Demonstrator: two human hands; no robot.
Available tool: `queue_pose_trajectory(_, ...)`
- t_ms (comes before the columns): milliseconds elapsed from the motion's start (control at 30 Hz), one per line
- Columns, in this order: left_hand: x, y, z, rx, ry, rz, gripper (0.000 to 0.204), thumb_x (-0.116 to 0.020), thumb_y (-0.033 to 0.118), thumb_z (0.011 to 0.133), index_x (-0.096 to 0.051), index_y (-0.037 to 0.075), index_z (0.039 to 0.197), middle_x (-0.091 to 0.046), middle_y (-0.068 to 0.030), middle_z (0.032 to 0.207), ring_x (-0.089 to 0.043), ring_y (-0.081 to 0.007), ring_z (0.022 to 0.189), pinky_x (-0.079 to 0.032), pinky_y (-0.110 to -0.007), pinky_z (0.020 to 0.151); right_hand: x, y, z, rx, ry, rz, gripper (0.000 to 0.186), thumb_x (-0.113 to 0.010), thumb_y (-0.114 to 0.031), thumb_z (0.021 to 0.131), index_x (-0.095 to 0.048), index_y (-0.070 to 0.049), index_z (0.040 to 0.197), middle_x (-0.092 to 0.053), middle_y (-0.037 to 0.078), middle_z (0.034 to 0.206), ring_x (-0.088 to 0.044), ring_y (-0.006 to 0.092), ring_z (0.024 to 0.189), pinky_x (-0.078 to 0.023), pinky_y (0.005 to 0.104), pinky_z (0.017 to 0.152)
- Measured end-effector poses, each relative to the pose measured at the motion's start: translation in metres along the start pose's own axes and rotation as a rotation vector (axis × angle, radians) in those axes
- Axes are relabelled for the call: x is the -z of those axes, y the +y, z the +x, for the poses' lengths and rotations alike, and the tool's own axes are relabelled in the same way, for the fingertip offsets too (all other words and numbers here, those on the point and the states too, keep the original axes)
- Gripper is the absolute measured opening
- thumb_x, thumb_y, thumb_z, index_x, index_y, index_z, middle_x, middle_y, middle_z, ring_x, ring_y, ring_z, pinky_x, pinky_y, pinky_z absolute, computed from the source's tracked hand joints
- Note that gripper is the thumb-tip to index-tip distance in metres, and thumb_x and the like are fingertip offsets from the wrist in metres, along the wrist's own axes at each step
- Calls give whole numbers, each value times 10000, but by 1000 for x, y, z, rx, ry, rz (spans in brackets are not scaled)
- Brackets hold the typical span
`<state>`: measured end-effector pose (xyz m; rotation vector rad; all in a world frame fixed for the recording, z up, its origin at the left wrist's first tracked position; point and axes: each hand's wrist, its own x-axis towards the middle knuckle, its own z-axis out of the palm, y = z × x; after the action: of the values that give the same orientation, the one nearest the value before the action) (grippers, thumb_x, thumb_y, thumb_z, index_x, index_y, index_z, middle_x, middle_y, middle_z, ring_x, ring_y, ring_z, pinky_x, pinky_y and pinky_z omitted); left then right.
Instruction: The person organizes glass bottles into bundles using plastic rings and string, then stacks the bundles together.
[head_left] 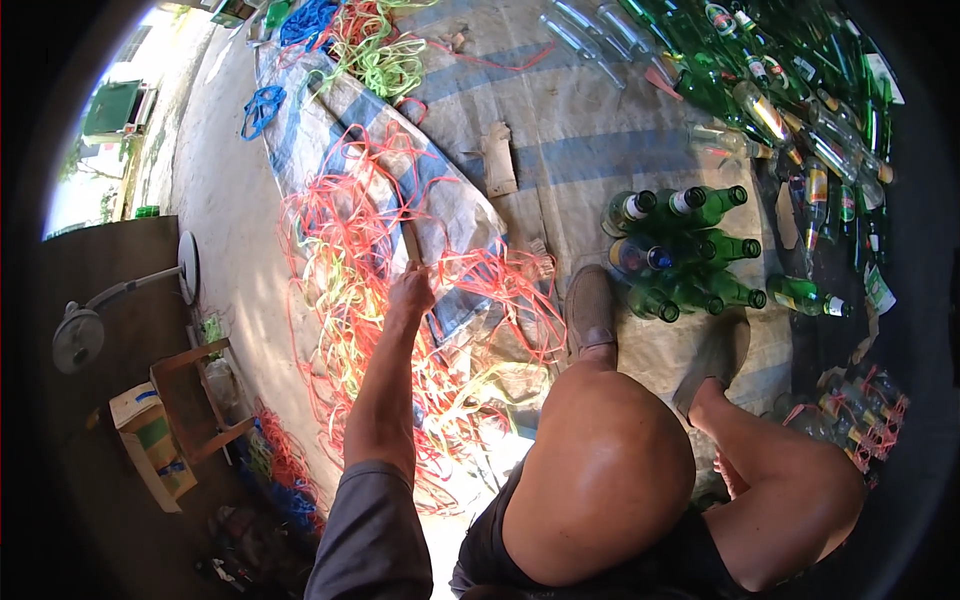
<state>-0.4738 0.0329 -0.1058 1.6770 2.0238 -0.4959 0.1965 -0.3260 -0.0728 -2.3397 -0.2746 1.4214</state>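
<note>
My left hand (411, 293) reaches forward into a tangled heap of red and orange plastic straps (345, 240) and is closed on a few of the strands. The heap lies on a grey and blue striped tarp (570, 130) in front of my knees. Only a sliver of what seems to be my right hand (733, 473) shows low between my legs, and its grip is hidden. A stack of green glass bottles (690, 255) lies on its side just beyond my shoes (590, 305).
A large pile of green and clear bottles (800, 90) fills the far right. Clear bottles tied with red strap (860, 415) sit at the right. Green straps (385, 62) and blue straps (262, 106) lie far off. A fan (80, 335), wooden stool (200, 400) and cardboard box (150, 440) stand on the left.
</note>
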Motion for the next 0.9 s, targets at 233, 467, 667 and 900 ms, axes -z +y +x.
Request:
queue_pose_trajectory(233, 6, -3, -45, -106, 175, -368, 227, -664, 97, 869, -700, 80, 1092, -655, -201, 1115, -673, -401, 1028, -550, -458, 891, -6, 3, -6, -2, -12, -9, 381, -757, -161, 887, -634, -7, 1213, -660, 57, 934, -618, 130, 811, -533, 286, 744)
queue_pose_trajectory(467, 14, 10, -147, -41, 504, -890, 221, -656, 54, 931, -631, 31, 1149, -659, -110, 924, -661, -205, 833, -534, -347, 727, -8, 1, -16, 45, -31, -3, 368, -762, -169, 884, -649, -7, 1195, -666, 56, 930, -626, 132, 817, -533, 285, 752)
queue_pose_trajectory(667, 48, -18, -199, 32, 657, -1200, 227, -658, 112, 984, -648, 7, 1184, -667, -30, 972, -615, -117, 854, -506, -286, 757, -8, -7, -23, 110, -51, 18, 358, -766, -176, 882, -661, -7, 1180, -672, 56, 926, -632, 133, 821, -534, 285, 759)
queue_pose_trajectory(900, 125, -18, -235, 20, 843, -1330, 119, -685, 114, 981, -722, 31, 1057, -651, 42, 849, -529, -38, 698, -427, -209, 620, 50, -72, -19, 267, 120, 127, 346, -770, -184, 880, -675, -8, 1161, -678, 56, 922, -639, 135, 827, -534, 285, 768)
